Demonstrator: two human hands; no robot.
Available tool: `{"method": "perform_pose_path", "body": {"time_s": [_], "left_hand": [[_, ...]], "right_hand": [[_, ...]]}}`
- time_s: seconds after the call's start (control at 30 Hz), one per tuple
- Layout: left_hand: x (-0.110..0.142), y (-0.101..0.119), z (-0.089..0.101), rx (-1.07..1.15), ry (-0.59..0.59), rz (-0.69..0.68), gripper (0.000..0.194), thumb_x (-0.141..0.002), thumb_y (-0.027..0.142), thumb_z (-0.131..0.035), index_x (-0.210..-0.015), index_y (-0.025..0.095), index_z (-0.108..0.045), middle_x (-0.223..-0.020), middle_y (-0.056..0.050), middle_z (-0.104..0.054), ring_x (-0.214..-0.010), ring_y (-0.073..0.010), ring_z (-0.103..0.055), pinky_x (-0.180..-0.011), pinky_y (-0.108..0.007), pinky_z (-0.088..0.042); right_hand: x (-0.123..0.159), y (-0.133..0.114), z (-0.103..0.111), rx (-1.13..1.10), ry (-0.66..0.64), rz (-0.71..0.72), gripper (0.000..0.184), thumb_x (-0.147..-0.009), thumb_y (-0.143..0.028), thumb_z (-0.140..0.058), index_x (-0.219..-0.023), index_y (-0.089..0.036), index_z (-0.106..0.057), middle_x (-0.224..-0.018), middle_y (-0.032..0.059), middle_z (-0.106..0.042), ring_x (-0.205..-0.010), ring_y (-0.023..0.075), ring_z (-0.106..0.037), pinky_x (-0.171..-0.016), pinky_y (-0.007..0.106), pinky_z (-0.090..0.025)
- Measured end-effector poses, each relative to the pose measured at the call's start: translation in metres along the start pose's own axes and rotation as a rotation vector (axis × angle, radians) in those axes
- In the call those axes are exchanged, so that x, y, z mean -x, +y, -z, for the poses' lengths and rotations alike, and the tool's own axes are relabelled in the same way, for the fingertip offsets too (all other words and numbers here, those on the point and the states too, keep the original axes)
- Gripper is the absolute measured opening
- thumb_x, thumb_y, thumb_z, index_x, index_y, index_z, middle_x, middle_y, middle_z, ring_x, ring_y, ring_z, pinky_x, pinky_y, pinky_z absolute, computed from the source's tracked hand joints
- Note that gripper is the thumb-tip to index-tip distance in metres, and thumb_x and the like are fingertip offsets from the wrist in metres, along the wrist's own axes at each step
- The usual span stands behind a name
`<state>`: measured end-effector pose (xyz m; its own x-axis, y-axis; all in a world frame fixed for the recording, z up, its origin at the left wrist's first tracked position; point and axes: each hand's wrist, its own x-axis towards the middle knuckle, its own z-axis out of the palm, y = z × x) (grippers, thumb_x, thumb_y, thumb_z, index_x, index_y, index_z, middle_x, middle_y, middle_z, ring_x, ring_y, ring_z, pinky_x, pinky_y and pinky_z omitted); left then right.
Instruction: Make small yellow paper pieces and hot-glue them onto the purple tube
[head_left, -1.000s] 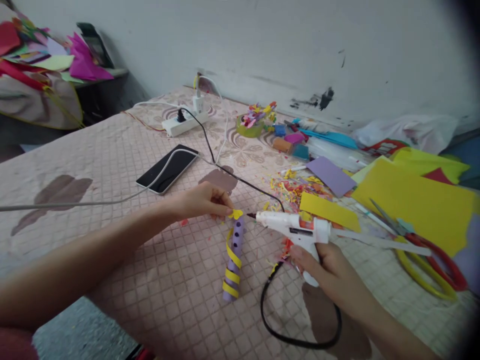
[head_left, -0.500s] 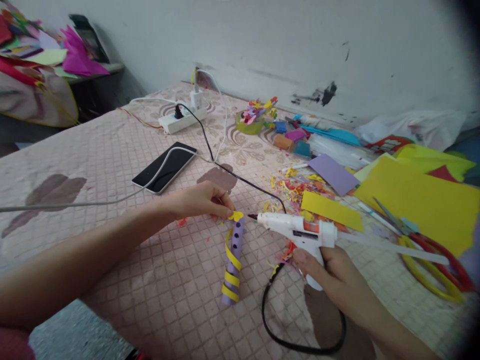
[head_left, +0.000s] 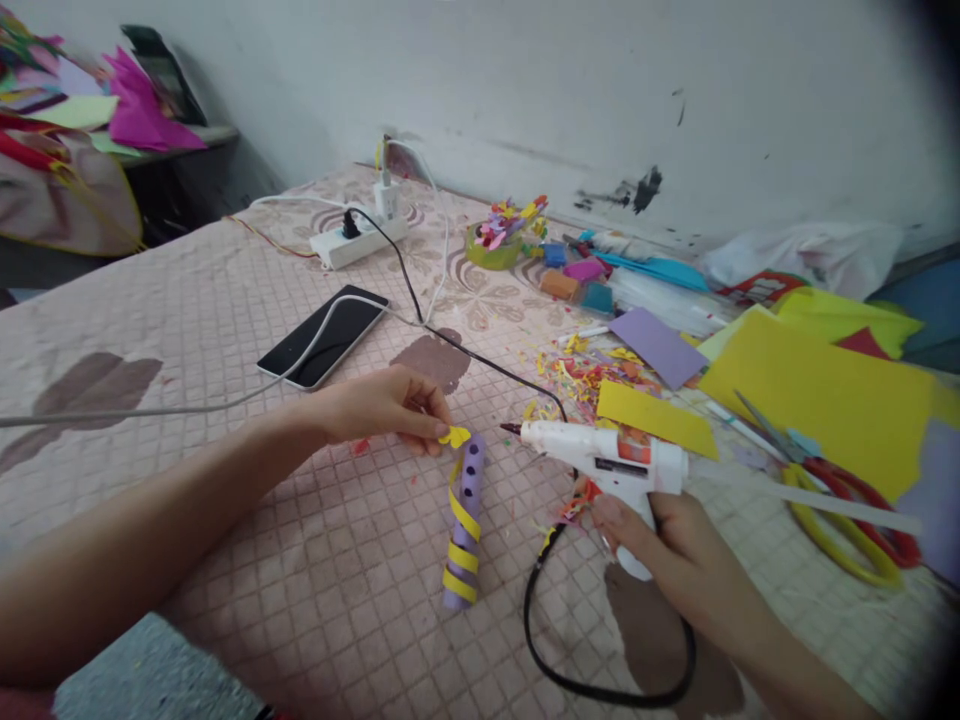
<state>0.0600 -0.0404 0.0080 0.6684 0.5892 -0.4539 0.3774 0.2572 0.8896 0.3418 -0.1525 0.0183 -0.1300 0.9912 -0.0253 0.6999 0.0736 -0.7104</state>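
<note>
A white hot glue gun [head_left: 630,460] is in my right hand [head_left: 682,560], its dark nozzle pointing left and a long glue stick sticking out behind. My left hand [head_left: 412,410] pinches a small yellow paper bow [head_left: 454,436] between thumb and finger. Just below the bow lies a purple paper tube [head_left: 469,520] with black dots, and a yellow paper strip [head_left: 461,555] spirals around its lower part. The bow is at the tube's upper end; whether they touch I cannot tell. A gap separates the nozzle from the tube.
A phone [head_left: 326,335] and a power strip [head_left: 360,240] lie at the back left, with cables across the cloth. Paper scraps [head_left: 592,370], a yellow strip [head_left: 656,418], yellow sheets [head_left: 817,390] and scissors [head_left: 840,500] are at the right. The gun's black cord [head_left: 529,620] loops in front.
My left hand has shifted slightly left with the bow, away from the tube's top. The glue gun has moved a little to the right, widening the gap to the tube.
</note>
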Motion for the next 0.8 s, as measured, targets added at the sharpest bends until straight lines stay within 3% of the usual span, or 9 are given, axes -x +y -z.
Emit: {"method": "perform_pose_path", "body": {"time_s": [0.17, 0.63, 0.8], "left_hand": [[0.001, -0.005, -0.002, 0.027, -0.096, -0.045, 0.017, -0.073, 0.028, -0.070, -0.079, 0.014, -0.064, -0.073, -0.002, -0.068, -0.067, -0.0104, -0.062, -0.064, -0.021, -0.048], [-0.003, -0.008, -0.029, 0.112, -0.037, -0.231, 0.012, -0.077, 0.022, -0.066, -0.081, 0.012, -0.062, -0.083, -0.004, -0.066, -0.077, -0.0109, -0.060, -0.073, -0.025, -0.047], [-0.001, -0.006, -0.035, 0.084, -0.026, -0.269, 0.012, -0.079, 0.023, -0.064, -0.081, 0.012, -0.060, -0.087, -0.006, -0.065, -0.083, -0.0140, -0.061, -0.076, -0.029, -0.048]], "right_hand": [[0.002, 0.000, -0.001, -0.011, -0.012, -0.004, 0.038, -0.084, -0.045, -0.047, -0.057, -0.020, -0.052, -0.049, -0.0026, -0.048, -0.046, 0.0123, -0.044, -0.040, 0.023, -0.035], [-0.002, -0.002, 0.002, 0.008, -0.075, 0.019, 0.040, -0.086, -0.047, -0.045, -0.056, -0.020, -0.048, -0.047, -0.0038, -0.043, -0.044, 0.0115, -0.040, -0.041, 0.023, -0.035], [-0.005, -0.006, 0.008, 0.098, -0.095, 0.083, 0.039, -0.087, -0.047, -0.042, -0.060, -0.021, -0.052, -0.054, -0.0001, -0.054, -0.052, 0.0153, -0.050, -0.049, 0.026, -0.044]]}}
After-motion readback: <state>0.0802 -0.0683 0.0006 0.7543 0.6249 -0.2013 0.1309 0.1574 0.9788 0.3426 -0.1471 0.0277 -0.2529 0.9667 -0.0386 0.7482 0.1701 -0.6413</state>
